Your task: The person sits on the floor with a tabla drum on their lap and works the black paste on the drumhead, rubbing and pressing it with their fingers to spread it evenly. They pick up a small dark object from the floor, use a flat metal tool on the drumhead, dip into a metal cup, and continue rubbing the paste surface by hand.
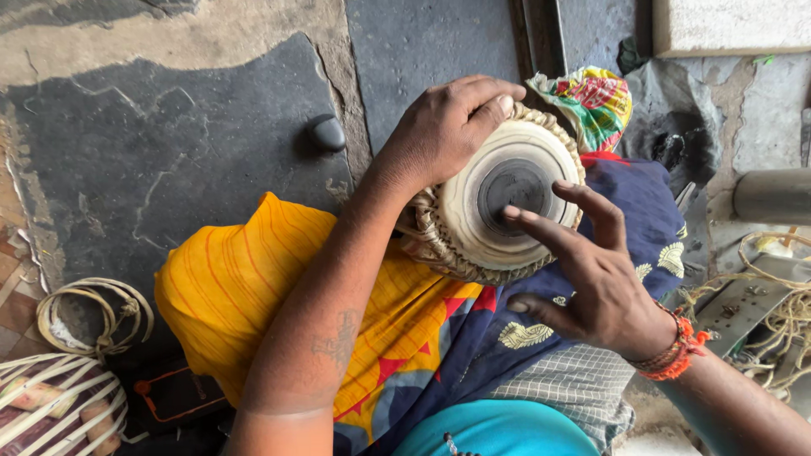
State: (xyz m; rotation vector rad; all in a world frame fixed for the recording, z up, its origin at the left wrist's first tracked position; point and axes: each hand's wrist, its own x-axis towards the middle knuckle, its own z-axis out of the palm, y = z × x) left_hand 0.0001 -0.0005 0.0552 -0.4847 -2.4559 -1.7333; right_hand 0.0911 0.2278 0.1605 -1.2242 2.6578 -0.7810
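A small hand drum [473, 232] with a pale skin head, a dark round patch in its middle and a braided rim lies tilted on my lap. My left hand [443, 127] grips its upper left rim, thumb pressed on the edge of the skin. My right hand [591, 270] hovers over the head with fingers spread, the index fingertip touching the skin by the dark patch. An orange thread band circles my right wrist. Yellow-orange and dark blue patterned cloth [245, 279] lies under the drum.
A dark smooth stone [327, 133] rests on the cracked slate floor. A coil of pale strap [93, 312] and another strapped drum [59, 409] sit at lower left. A bright cloth bundle [596, 101], a metal cylinder [773, 196] and tangled cord [781, 325] lie right.
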